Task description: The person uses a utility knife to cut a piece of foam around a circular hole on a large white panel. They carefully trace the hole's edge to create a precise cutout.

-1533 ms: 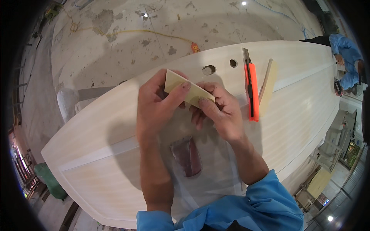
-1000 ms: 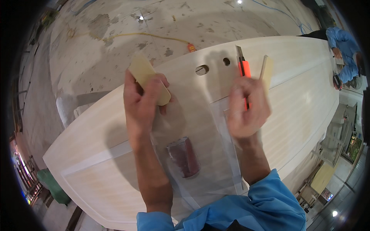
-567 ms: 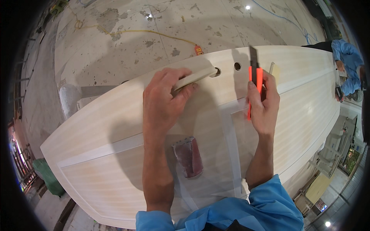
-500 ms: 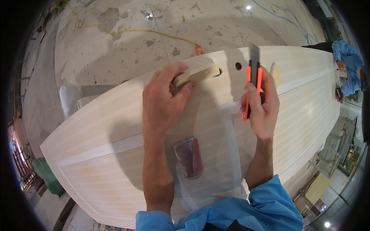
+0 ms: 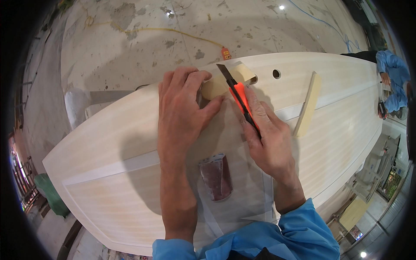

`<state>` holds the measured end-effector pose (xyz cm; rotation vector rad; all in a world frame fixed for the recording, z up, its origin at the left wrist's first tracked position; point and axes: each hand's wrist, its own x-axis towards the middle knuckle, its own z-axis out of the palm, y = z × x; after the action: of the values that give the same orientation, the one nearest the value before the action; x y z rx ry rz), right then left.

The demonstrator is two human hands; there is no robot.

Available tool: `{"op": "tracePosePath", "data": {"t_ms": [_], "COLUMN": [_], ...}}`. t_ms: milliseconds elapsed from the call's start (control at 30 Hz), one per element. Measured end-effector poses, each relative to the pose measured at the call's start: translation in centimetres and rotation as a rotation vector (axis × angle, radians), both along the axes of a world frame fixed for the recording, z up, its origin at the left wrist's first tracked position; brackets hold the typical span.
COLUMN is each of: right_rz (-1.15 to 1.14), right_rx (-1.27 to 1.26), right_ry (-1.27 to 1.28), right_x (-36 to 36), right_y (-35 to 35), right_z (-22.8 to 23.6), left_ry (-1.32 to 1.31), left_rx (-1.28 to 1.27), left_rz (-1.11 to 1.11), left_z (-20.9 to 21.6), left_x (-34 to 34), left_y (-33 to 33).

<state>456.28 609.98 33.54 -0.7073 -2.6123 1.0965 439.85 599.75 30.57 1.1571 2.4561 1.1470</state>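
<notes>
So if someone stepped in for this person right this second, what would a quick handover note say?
Left hand: pressing a pale wooden block flat against the long white panel, beside an oval hole.
Right hand: gripping an orange utility knife, blade out, tip resting on the block.
Nearby: folded reddish sandpaper on a clear plastic sheet; a thin wooden strip lying to the right.
Done: block positioned, knife on it.
Left: no cut is visible yet.

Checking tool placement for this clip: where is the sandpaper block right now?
In the head view the dark red sandpaper block lies on the pale board, low in the middle, between the person's two forearms and untouched by either hand.
</notes>
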Motion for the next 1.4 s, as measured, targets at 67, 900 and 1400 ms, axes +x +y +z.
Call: {"op": "tracePosePath", "data": {"t_ms": [67,900,1400], "right_rz": [0.000,0.059,0.055], "right_rx": [0.001,0.239,0.209], "right_ry": [-0.024,-0.191,-0.127], "right_x": [-0.1,0.0,1.1], "right_y": [-0.2,-1.2,-1.5], "right_z": [0.0,0.8,0.1], "left_ry": [-0.007,-0.014,-0.034], "left_rx": [-0.003,0.027,-0.005], "left_rz": [0.011,-0.013,0.014], "left_z": [-0.1,-0.5,-0.2], "left_x": [0.0,-0.8,-0.9], "left_y": [0.0,-0.4,-0.3]}}
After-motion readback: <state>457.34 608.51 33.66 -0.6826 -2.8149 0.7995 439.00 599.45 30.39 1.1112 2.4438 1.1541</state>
